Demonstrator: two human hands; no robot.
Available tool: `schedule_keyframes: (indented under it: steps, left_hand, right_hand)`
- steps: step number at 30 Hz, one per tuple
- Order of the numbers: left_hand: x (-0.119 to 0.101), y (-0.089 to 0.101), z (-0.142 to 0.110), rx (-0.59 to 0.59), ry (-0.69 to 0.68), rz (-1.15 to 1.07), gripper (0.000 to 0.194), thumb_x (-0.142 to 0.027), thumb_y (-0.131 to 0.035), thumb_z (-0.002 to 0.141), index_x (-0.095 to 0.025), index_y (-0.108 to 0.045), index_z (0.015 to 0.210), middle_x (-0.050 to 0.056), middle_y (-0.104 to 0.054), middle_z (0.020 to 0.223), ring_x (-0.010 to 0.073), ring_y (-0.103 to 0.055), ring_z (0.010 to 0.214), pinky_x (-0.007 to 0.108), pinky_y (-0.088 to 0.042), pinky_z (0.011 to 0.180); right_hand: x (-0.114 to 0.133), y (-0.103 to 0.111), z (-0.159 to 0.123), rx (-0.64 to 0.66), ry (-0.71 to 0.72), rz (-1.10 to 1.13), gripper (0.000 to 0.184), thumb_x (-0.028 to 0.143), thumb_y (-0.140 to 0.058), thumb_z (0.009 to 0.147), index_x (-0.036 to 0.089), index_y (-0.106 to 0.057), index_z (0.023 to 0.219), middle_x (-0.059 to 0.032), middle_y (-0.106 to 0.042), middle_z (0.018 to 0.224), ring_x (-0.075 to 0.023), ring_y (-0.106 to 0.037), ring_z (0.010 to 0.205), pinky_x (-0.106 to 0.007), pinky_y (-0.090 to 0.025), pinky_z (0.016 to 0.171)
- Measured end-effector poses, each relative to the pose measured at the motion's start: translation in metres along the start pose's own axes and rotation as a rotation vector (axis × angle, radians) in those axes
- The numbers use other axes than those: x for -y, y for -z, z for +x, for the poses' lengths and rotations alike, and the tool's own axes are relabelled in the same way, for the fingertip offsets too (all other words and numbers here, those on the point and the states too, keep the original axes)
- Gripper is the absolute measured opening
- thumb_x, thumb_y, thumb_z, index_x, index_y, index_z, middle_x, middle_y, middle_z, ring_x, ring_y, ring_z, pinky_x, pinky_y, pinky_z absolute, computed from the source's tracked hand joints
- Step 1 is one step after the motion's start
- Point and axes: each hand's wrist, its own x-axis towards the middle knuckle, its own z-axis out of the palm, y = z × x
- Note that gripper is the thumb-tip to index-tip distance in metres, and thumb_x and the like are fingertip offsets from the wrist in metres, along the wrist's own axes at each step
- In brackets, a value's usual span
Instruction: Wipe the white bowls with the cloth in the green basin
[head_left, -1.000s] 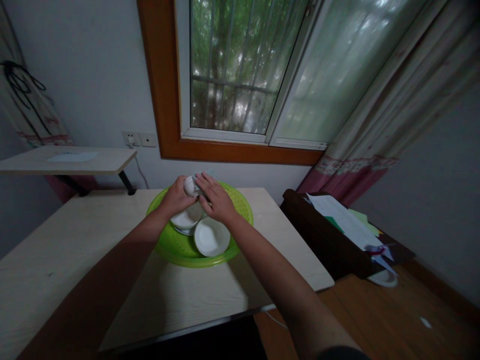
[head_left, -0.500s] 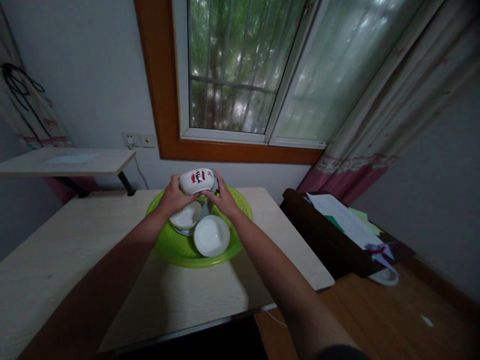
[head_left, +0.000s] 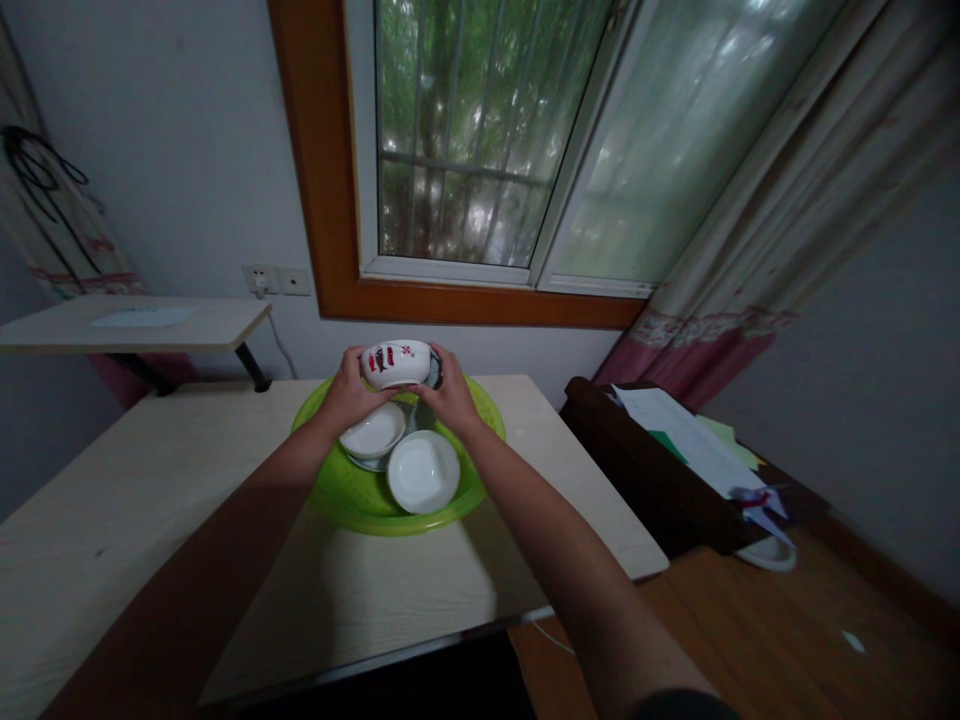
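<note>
A white bowl [head_left: 397, 364] with red and black printing is held up over the far part of a green basin [head_left: 420, 523]. My left hand [head_left: 351, 390] grips its left side, thumb along the lower edge. On the bowl's right side my right hand [head_left: 450, 392] is closed, with a grey, cloth-like piece [head_left: 434, 370] between palm and bowl; its exact kind is unclear. Below the hands, in the basin, lie a white bowl [head_left: 373, 432] at the left and another white bowl [head_left: 424, 472] nearer me, showing its plain inside. Something greyish beneath them is partly hidden.
The basin stands on a pale wooden table [head_left: 405, 590], near the wall and window. A raised shelf [head_left: 217, 325] stands at the table's left. To the right, a dark box-like piece of furniture [head_left: 645, 470] holds papers [head_left: 682, 430].
The held bowl has turned between my hands, its printed marks shifting left. The grey piece shows a little lower at its right side. Bowls in the basin stay put.
</note>
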Motion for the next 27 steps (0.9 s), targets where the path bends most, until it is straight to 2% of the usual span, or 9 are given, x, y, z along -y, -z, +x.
schedule_keyframes:
  steps: [6, 10, 13, 17, 23, 27]
  left_hand:
    - [0.006, -0.001, 0.002, -0.009, -0.154, 0.082, 0.077, -0.034, -0.083, 0.062, -0.021, -0.040, 0.123, 0.012, -0.054, 0.121, 0.0254, -0.058, 0.113, 0.042, -0.049, 0.100]
    - [0.003, 0.000, 0.002, 0.009, -0.190, 0.095, 0.074, -0.033, -0.081, 0.064, -0.020, -0.040, 0.124, 0.013, -0.053, 0.123, 0.0261, -0.056, 0.117, 0.042, -0.047, 0.103]
    - [0.001, 0.001, 0.002, 0.020, -0.157, 0.105, 0.071, -0.033, -0.080, 0.064, -0.021, -0.041, 0.122, 0.012, -0.054, 0.123, 0.0264, -0.056, 0.118, 0.042, -0.047, 0.102]
    - [0.004, -0.001, 0.001, 0.041, -0.081, 0.123, 0.070, -0.038, -0.080, 0.064, -0.020, -0.042, 0.120, 0.011, -0.059, 0.115, 0.0262, -0.063, 0.106, 0.041, -0.052, 0.093]
    - [0.005, -0.002, 0.000, 0.055, 0.013, 0.159, 0.072, -0.048, -0.080, 0.064, -0.021, -0.041, 0.117, 0.011, -0.066, 0.107, 0.0276, -0.068, 0.096, 0.038, -0.054, 0.080]
    - [0.001, 0.000, 0.001, 0.035, 0.058, 0.164, 0.069, -0.046, -0.080, 0.063, -0.022, -0.042, 0.115, 0.010, -0.067, 0.105, 0.0275, -0.070, 0.093, 0.037, -0.054, 0.076]
  right_hand:
    - [0.005, 0.002, 0.000, 0.006, 0.093, -0.061, 0.074, 0.028, -0.076, 0.080, 0.019, -0.040, 0.144, -0.0162, -0.052, 0.138, -0.0280, -0.051, 0.129, -0.046, -0.040, 0.115]
    - [0.007, 0.003, -0.001, 0.010, 0.103, -0.066, 0.072, 0.027, -0.075, 0.081, 0.019, -0.040, 0.144, -0.0162, -0.052, 0.139, -0.0277, -0.050, 0.130, -0.046, -0.039, 0.115]
    - [0.006, 0.003, -0.001, 0.017, 0.098, -0.066, 0.072, 0.026, -0.074, 0.082, 0.019, -0.040, 0.146, -0.0169, -0.052, 0.141, -0.0278, -0.050, 0.132, -0.046, -0.038, 0.116]
    - [0.002, 0.003, 0.000, 0.049, 0.108, -0.079, 0.075, 0.028, -0.072, 0.084, 0.019, -0.037, 0.150, -0.0176, -0.049, 0.148, -0.0277, -0.048, 0.137, -0.046, -0.036, 0.118]
    - [0.015, 0.006, -0.003, 0.130, 0.256, -0.110, 0.068, 0.027, -0.058, 0.092, 0.021, -0.032, 0.155, -0.0117, -0.035, 0.161, -0.0233, -0.031, 0.151, -0.045, -0.028, 0.124]
    - [0.029, 0.007, -0.006, 0.234, 0.354, -0.154, 0.063, 0.021, -0.048, 0.094, 0.026, -0.032, 0.155, -0.0053, -0.034, 0.162, -0.0213, -0.023, 0.154, -0.048, -0.027, 0.124]
